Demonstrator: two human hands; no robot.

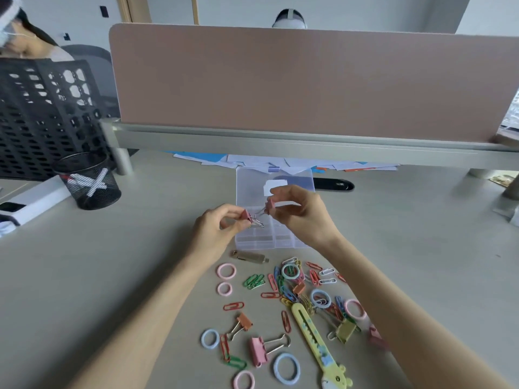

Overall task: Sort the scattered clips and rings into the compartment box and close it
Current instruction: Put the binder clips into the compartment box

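A clear plastic compartment box lies open on the desk, its lid folded back. Above it my left hand pinches a small pink binder clip. My right hand pinches a second pink binder clip; the wire handles of the two clips touch between my hands. Nearer me lie scattered coloured paper clips, pink and blue rings, a large pink binder clip, an orange one and an olive one.
A yellow giraffe-shaped cutter lies among the clips, and a metal clip sits in front of the box. A black mesh cup stands at the left, papers lie under the pink divider. A person sits at the far left.
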